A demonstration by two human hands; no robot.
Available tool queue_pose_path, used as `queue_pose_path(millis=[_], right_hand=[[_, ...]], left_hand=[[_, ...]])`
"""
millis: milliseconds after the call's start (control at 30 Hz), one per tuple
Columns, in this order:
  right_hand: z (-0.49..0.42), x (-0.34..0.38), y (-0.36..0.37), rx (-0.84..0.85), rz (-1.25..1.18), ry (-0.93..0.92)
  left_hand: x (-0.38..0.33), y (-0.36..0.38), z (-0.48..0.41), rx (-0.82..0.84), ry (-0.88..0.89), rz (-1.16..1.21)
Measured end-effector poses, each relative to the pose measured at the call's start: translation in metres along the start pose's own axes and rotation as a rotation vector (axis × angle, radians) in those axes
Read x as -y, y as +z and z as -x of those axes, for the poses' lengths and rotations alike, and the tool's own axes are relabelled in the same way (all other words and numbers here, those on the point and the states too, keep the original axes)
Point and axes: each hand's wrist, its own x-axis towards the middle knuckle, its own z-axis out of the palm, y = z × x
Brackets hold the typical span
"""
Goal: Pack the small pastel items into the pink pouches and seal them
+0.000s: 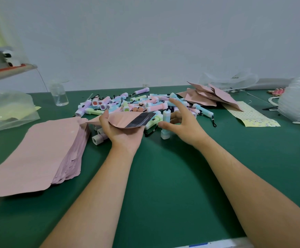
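Green worktop (163,185) w/ pale wall (145,42) behind. L hand (121,130) grips a pink pouch (126,119), thumb on top, mouth open toward the R hand (183,126). R thumb & curled fingers pinch an upright pale-blue item (166,115) just beside that mouth, index finger straight. Pile of pastel items (127,104) lies behind; stack of pink pouches (47,149) at left.

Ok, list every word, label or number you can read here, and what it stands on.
None legible.
Stacked pink pouches: blank.
Pouch held by the left hand: blank.
Blue flashlight in the right hand: no marks readable.
Yellow patterned sheet: tiny prints, too blurred to read.
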Motion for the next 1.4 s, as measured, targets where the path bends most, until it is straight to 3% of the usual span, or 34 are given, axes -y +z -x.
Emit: queue_pose_path(millis=[267, 567, 833, 933, 1033, 1233, 1400], right_hand=[[-0.001, -0.001, 0.003, 0.054, 0.326, -0.065], [-0.002, 0.003, -0.001, 0.044, 0.260, 0.015], [0.004, 0.034, -0.002, -0.050, -0.427, -0.130], [0.008, 0.049, 0.005, -0.044, -0.539, -0.210], [0.013, 0.054, 0.015, -0.060, -0.431, -0.245], [0.017, 0.052, 0.029, -0.115, 0.030, -0.408], [0.016, 0.049, 0.034, -0.186, 0.066, -0.368]], left_hand=[[0.000, -0.001, -0.001, 0.010, -0.006, -0.003], [-0.001, 0.001, 0.001, -0.008, 0.007, -0.004], [-0.001, 0.001, 0.002, -0.018, 0.034, -0.050], [0.004, 0.003, 0.005, 0.005, 0.030, -0.050], [0.010, 0.009, 0.006, 0.019, 0.018, -0.058], [0.018, 0.014, 0.011, 0.029, 0.024, -0.063], [0.017, 0.017, 0.013, -0.035, 0.093, -0.023]])
